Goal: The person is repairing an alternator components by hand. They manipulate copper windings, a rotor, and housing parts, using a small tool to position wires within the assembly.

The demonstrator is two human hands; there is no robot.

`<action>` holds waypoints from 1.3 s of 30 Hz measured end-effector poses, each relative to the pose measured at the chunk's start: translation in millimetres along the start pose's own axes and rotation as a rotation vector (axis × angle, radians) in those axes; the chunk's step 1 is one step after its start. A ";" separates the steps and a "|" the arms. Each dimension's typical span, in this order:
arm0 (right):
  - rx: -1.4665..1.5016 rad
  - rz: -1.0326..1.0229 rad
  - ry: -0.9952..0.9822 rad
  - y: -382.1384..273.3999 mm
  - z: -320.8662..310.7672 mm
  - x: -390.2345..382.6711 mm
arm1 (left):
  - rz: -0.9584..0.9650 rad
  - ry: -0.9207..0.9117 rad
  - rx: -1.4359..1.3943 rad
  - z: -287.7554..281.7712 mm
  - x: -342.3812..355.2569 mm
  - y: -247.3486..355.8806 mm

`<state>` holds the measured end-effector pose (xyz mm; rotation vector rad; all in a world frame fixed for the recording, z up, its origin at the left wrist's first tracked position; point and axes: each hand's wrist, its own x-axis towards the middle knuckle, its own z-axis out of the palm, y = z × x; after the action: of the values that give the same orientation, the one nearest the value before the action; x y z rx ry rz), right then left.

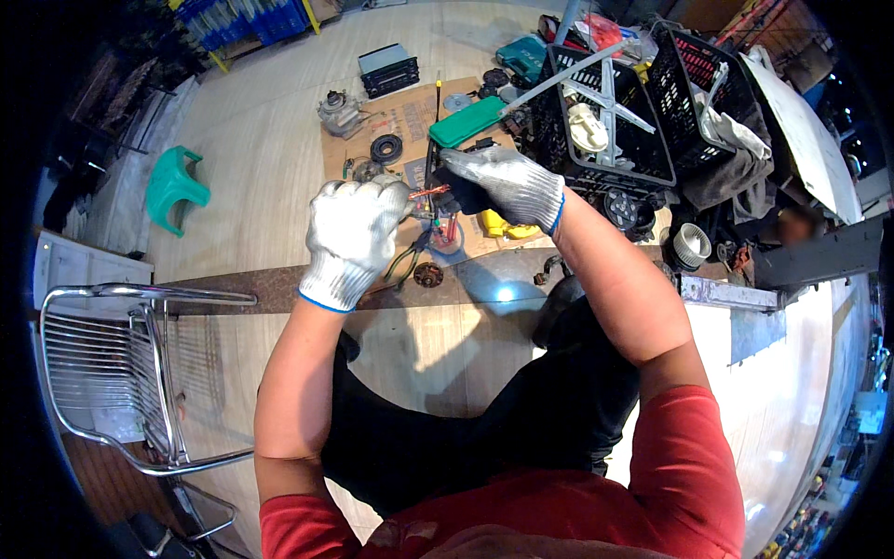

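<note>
My left hand (358, 228), in a white glove with a blue cuff, is closed at the end of a short orange copper wire (426, 192). My right hand (503, 186), gloved alike, grips a black part (458, 194) to which the wire leads; its details are hidden by the glove. Beneath my hands, a cardboard sheet (345, 163) holds a black ring (386, 147), a silver housing (340, 112), a green-headed tool with a long pole (466, 121), and yellow items (498, 224). Pliers (407, 259) and a round copper-wound part (428, 275) lie nearer me.
Black crates (619, 172) of parts stand at the right, beside a white fan wheel (691, 244) and metal beam (726, 291). A steel chair (102, 368) is at the left, with a green stool (172, 186) beyond it. Black trays (389, 74) lie at the back.
</note>
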<state>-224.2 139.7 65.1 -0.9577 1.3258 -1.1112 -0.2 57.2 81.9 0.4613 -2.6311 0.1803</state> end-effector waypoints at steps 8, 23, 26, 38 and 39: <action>-0.175 -0.126 0.003 4.9 7.4 7.1 | 0.029 0.021 -0.028 5.2 0.9 2.6; -1.526 -0.888 0.348 -13.4 19.9 -5.0 | -0.381 -0.084 -0.140 12.8 -4.3 -8.8; -1.029 -0.858 0.429 -14.7 8.9 -6.5 | -0.216 -0.052 0.066 9.8 -5.6 -14.3; -0.710 -0.231 -0.004 -8.8 1.3 2.7 | 0.017 -0.007 0.077 6.3 0.8 0.7; -0.706 -0.232 -0.034 -8.6 1.4 1.8 | 0.026 -0.002 0.081 6.9 1.3 1.5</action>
<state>-223.4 135.9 73.1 -1.6688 1.6448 -0.7843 -4.7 56.9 76.2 0.4548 -2.6398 0.2951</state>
